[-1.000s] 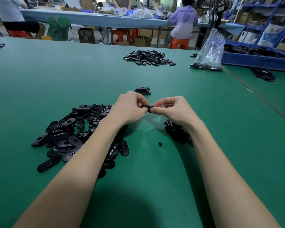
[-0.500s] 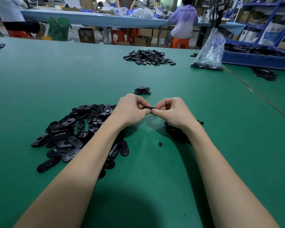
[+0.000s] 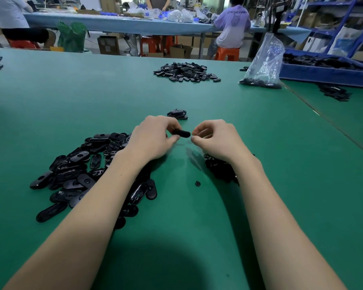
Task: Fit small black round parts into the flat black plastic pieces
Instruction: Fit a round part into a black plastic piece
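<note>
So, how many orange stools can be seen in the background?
3, perhaps more hidden. One orange stool is under the person in the purple shirt, one stands at the middle of the blue table, and one is under the person at far left.

Bright, even indoor light falls from overhead. The green table (image 3: 50, 114) shows a soft pale sheen in its far half. Dark soft shadows lie under the forearms, and a broad one sits at the bottom edge. The wide lens bends the table's edges. Focus is sharp nearby and slightly softer toward the background shelves (image 3: 331, 19).
</note>
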Action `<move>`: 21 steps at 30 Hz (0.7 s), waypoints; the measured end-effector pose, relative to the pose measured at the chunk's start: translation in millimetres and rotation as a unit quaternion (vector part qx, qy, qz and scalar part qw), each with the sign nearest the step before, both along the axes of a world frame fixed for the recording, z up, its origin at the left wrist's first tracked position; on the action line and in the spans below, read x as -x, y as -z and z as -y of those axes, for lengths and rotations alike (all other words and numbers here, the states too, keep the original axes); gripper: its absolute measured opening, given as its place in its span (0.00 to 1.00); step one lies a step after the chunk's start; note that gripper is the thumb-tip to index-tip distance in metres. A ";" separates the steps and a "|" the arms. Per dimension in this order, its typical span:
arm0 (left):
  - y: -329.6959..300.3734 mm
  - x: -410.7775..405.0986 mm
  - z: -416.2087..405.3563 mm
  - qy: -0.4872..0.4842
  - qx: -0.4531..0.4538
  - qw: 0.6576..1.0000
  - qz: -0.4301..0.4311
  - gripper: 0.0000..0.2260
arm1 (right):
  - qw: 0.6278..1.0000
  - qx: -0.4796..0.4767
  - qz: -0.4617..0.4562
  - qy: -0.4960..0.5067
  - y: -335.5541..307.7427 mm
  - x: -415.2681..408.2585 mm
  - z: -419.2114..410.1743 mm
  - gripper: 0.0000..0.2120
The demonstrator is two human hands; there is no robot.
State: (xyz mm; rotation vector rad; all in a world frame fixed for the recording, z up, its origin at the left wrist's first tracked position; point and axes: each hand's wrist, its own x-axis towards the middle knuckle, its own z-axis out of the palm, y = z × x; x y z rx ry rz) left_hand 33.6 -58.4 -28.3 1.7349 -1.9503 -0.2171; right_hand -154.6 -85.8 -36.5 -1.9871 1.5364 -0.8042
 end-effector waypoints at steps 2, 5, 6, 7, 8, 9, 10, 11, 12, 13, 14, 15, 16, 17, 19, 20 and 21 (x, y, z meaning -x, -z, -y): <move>0.1 -0.9 8.1 -0.014 -0.002 1.000 -0.019 0.05 | 1.000 0.003 -0.010 0.002 0.4 -0.5 -0.3 0.03; -4.0 -0.2 31.0 -0.033 -0.008 0.999 -0.033 0.07 | 1.000 -0.003 -0.012 -0.005 2.9 0.1 -1.0 0.05; -7.1 0.6 41.2 -0.039 -0.012 0.998 -0.041 0.07 | 1.000 -0.007 -0.005 -0.006 3.9 0.2 -1.2 0.04; -10.8 1.6 52.1 -0.046 -0.016 0.997 -0.052 0.06 | 1.000 -0.011 0.002 -0.007 4.4 0.8 -1.4 0.03; -14.7 2.9 62.8 -0.052 -0.022 0.996 -0.066 0.05 | 1.000 -0.012 0.008 -0.006 4.8 1.4 -1.4 0.02; -18.2 4.1 72.8 -0.056 -0.030 0.995 -0.077 0.05 | 1.000 -0.012 0.012 -0.004 4.8 2.0 -1.4 0.01; -20.9 5.5 82.3 -0.059 -0.039 0.994 -0.083 0.06 | 1.000 -0.012 0.018 -0.003 4.8 2.7 -1.3 0.01; -22.5 6.7 91.0 -0.061 -0.048 0.993 -0.085 0.07 | 1.000 -0.012 0.025 -0.003 4.6 3.6 -1.2 0.02; -22.9 7.8 98.9 -0.063 -0.054 0.993 -0.082 0.09 | 0.999 -0.013 0.032 -0.003 4.8 4.1 -0.9 0.02; -22.9 8.7 105.8 -0.066 -0.056 0.994 -0.071 0.09 | 0.999 -0.015 0.037 -0.004 5.2 4.5 -0.9 0.02; -22.2 9.7 111.7 -0.069 -0.053 0.995 -0.055 0.09 | 0.999 -0.015 0.039 -0.005 5.9 4.6 -0.7 0.02; -21.1 10.7 116.2 -0.074 -0.049 0.996 -0.033 0.07 | 0.999 -0.015 0.039 -0.007 6.5 4.7 -0.5 0.02; -19.4 11.6 119.6 -0.079 -0.046 0.996 -0.011 0.05 | 0.999 -0.015 0.038 -0.008 7.2 4.5 0.0 0.02; -17.3 12.1 122.3 -0.084 -0.045 0.995 0.008 0.04 | 0.999 -0.016 0.037 -0.008 7.8 4.5 0.6 0.03; -12.4 12.0 124.9 -0.092 -0.052 0.994 0.022 0.05 | 0.999 -0.017 0.034 -0.008 8.9 4.3 1.2 0.03; -10.5 11.5 125.1 -0.093 -0.056 0.994 0.019 0.05 | 0.999 -0.017 0.032 -0.008 9.3 4.1 1.3 0.03; -9.1 10.6 124.6 -0.094 -0.058 0.994 0.013 0.04 | 0.999 -0.016 0.031 -0.008 9.6 4.0 1.3 0.03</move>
